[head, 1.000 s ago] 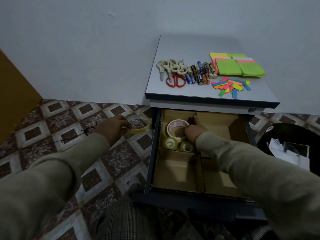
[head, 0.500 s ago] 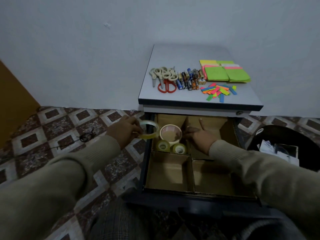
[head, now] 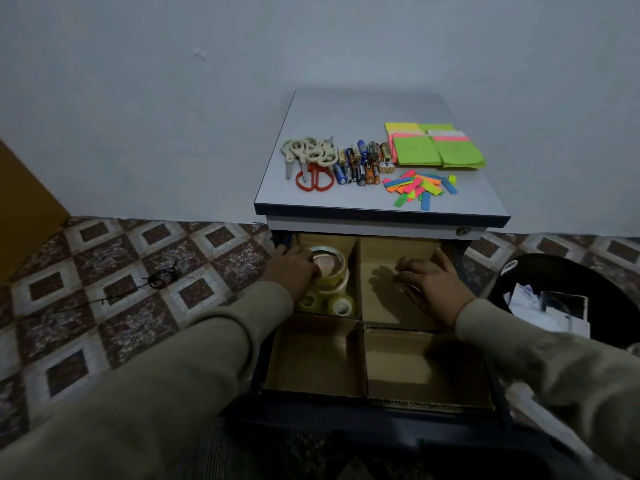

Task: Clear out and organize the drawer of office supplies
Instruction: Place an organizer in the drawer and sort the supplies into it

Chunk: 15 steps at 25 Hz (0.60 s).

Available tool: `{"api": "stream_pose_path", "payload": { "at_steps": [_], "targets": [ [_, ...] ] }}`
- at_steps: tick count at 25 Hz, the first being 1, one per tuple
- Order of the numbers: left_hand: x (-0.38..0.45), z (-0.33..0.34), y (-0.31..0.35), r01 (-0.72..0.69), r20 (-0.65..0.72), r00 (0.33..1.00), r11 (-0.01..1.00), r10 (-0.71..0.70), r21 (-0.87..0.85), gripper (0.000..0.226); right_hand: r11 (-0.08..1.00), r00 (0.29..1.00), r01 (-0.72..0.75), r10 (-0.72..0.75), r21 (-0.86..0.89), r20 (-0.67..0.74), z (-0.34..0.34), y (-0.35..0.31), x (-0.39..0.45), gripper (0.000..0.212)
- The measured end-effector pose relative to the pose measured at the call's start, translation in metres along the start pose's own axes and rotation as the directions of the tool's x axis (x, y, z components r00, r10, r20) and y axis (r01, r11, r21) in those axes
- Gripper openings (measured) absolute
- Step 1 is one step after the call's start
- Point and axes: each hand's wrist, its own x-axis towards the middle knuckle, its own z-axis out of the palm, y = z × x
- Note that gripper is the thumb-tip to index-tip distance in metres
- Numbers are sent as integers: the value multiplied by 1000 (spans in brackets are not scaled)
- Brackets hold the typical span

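The open drawer (head: 363, 398) holds cardboard dividers making several compartments. In the back left compartment my left hand (head: 292, 273) grips a clear tape roll (head: 329, 268) lying on top of a wider pale tape roll (head: 341, 287). Two small tape rolls (head: 325, 303) stand just in front of them. My right hand (head: 431, 284) hovers with fingers spread over the back right compartment (head: 384, 299), holding nothing. The two front compartments (head: 311, 358) show only bare cardboard.
On the cabinet top (head: 346, 109) lie scissors (head: 310, 161), a row of batteries (head: 363, 164), green and yellow sticky note pads (head: 436, 147) and loose coloured paper flags (head: 420, 188). A black bin with papers (head: 554, 303) stands at the right. A black cord (head: 159, 280) lies on the tiled floor.
My left hand carried the clear tape roll from over the floor rightward into the back left compartment, onto the wide roll. My right hand moved off the tape rolls to the back right compartment.
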Motion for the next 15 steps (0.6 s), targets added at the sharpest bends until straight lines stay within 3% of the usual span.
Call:
{"api": "stream_pose_path", "payload": {
  "at_steps": [7, 15],
  "targets": [
    [25, 20, 8, 1, 70, 998, 997, -6, 77, 33, 991, 997, 23, -13, 132, -71, 18, 12, 7, 35],
    [38, 23, 14, -13, 135, 991, 999, 9, 32, 31, 992, 998, 26, -18, 124, -60, 23, 11, 10, 36]
  ]
}}
